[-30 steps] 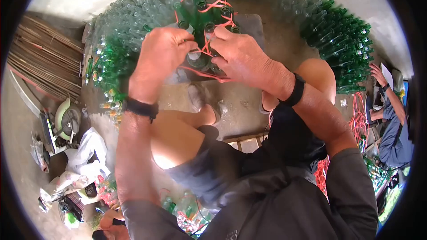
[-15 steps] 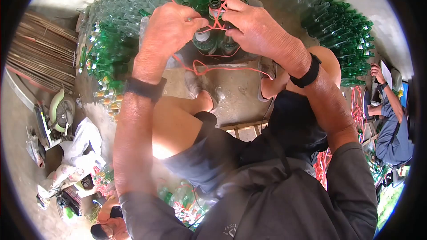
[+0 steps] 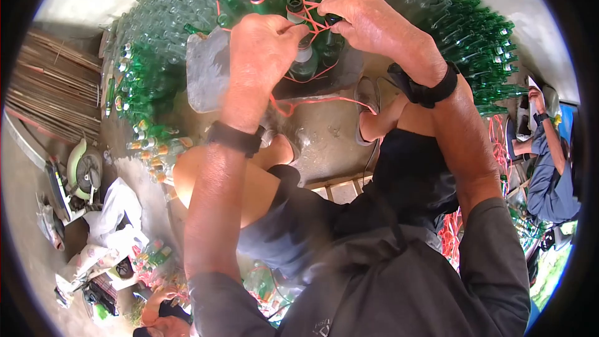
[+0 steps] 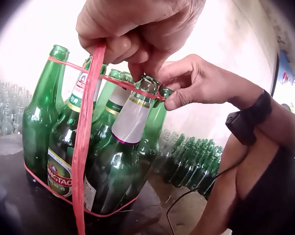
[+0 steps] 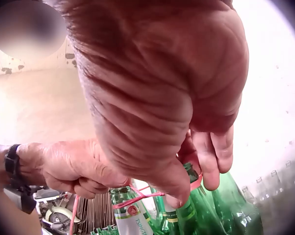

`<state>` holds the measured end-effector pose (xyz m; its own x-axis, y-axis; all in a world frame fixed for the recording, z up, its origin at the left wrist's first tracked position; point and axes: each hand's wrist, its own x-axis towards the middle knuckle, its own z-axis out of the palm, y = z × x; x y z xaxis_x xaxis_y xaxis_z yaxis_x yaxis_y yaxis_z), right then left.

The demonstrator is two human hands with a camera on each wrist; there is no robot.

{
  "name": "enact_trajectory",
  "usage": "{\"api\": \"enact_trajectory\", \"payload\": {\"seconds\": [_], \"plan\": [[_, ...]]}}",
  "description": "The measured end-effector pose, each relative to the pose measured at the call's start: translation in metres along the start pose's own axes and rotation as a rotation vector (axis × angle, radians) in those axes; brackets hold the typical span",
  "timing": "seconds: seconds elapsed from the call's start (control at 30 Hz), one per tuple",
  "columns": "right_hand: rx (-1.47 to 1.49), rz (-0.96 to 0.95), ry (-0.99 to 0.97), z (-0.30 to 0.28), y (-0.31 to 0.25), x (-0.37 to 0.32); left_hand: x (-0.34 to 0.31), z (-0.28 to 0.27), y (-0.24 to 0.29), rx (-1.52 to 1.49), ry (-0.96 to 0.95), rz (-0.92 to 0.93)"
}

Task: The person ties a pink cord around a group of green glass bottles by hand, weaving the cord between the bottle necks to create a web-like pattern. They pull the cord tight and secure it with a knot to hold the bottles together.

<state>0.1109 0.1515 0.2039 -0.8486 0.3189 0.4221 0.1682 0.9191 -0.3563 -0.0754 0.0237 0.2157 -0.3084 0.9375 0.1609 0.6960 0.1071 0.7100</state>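
Observation:
A bundle of green glass beer bottles [image 4: 118,169] stands upright, with red plastic strap [image 4: 86,137] woven round the necks and another loop round the bases. My left hand [image 3: 262,56], fingers curled, grips the strap beside the front bottle's mouth; a length of it hangs from the fist in the left wrist view. With thumb and fingers my right hand [image 3: 371,22] grips the neck of the neighbouring green bottle [image 5: 194,205], where the strap loops round. Partly behind the left hand stands the front bottle [image 4: 131,117], its neck wrapped in a pale label.
The bundle stands on a grey slab [image 3: 206,78]. Clear bottles [image 3: 168,19] crowd along the wall at left, green ones [image 3: 474,43] at right. Wooden sticks [image 3: 56,81] lie at far left. Another person's arm [image 3: 549,131] shows at far right.
My left hand has moved right, to the front bottle's neck, and the right hand has shifted slightly right. The loose strap now trails across the slab's front, and the head view has shifted.

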Motion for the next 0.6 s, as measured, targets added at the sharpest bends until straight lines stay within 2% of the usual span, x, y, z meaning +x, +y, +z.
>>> {"api": "enact_trajectory", "payload": {"seconds": [0.17, 0.23, 0.37, 0.57, 0.6], "plan": [[0.038, -0.006, 0.0, -0.001, 0.009, 0.001, 0.002, 0.007, 0.0, -0.06, 0.016, -0.02], [0.09, -0.005, -0.019, -0.001, 0.011, 0.002, 0.009, 0.0, -0.003, -0.089, -0.088, -0.007], [0.03, 0.066, -0.112, -0.005, 0.008, 0.0, 0.012, -0.007, 0.003, -0.028, -0.165, -0.046], [0.074, 0.046, -0.088, -0.004, 0.006, -0.002, 0.013, -0.008, -0.009, 0.029, -0.201, 0.018], [0.08, 0.055, -0.086, -0.004, 0.005, -0.002, 0.012, -0.005, -0.01, 0.109, -0.147, 0.088]]}}
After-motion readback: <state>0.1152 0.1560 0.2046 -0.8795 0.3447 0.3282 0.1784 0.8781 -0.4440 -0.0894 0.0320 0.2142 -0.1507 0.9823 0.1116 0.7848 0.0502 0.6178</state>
